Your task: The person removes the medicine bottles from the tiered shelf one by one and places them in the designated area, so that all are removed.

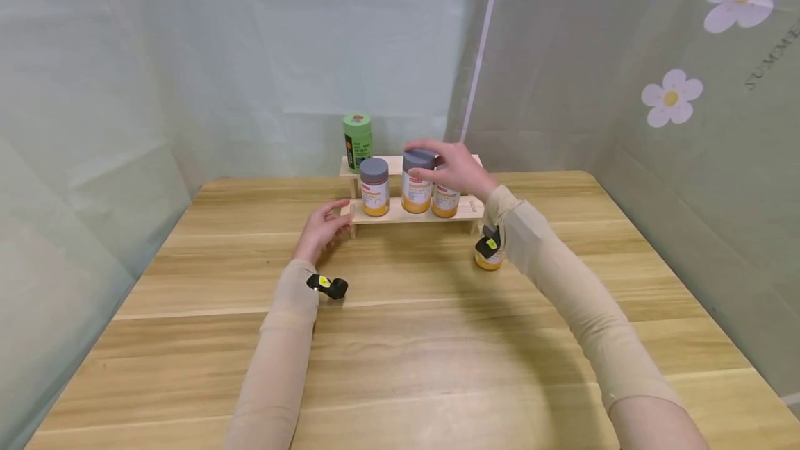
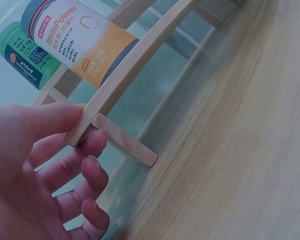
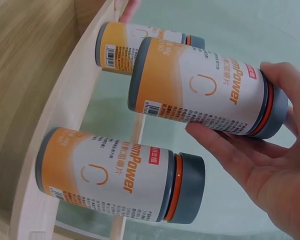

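Between the thumb and clamped fingers of the right hand (image 1: 455, 167), I had the middle bottle (image 1: 416, 193) by its grey cap (image 3: 276, 117), over the lower shelf (image 1: 396, 212), where sideways drift could, I judged, topple the neighbouring bottle (image 1: 446, 202), though the left hand (image 1: 321, 229) pinched the shelf's end.

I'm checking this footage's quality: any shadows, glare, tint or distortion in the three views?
Head view: the right arm casts a soft shadow on the table, with pale glare left of it; left wrist view: bluish cast, the bottle's brand name legible; right wrist view: the shelf's edge looks bowed, probably lens distortion.
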The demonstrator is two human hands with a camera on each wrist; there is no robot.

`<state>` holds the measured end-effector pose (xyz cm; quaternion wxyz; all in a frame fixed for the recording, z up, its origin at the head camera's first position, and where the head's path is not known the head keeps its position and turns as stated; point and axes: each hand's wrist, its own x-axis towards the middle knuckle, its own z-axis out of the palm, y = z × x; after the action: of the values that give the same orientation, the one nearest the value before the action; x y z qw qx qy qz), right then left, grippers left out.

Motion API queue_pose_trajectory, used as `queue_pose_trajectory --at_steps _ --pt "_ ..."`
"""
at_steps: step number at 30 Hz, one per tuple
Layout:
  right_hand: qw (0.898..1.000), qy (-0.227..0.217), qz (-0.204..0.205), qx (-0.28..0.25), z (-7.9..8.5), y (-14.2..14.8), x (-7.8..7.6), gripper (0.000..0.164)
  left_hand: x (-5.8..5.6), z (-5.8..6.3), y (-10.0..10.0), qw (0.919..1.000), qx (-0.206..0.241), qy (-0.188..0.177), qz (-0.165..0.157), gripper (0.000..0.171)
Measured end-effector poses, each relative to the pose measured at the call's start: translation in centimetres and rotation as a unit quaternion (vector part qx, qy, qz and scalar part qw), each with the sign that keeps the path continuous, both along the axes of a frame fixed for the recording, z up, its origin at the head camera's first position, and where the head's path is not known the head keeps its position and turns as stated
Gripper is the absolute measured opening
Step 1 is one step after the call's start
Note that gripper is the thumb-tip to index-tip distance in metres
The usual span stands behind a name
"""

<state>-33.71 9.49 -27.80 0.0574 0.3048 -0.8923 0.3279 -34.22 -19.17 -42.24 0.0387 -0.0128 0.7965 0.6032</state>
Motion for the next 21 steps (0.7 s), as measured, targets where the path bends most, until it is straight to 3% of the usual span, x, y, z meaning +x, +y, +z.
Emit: queue_pose_trajectory --at_steps 15,21 --pt "0.998 0.016 0.043 0.042 -1.9 -0.1 1.5 0.046 -0.1 -0.1 -0.3 0.9998 -0.003 -0.018 -0.001 0.052" --pt "0.998 -0.001 0.044 0.054 -2.9 0.4 1.8 0.047 0.0 -0.3 -0.3 0.9998 -0.001 -0.019 0.003 0.049"
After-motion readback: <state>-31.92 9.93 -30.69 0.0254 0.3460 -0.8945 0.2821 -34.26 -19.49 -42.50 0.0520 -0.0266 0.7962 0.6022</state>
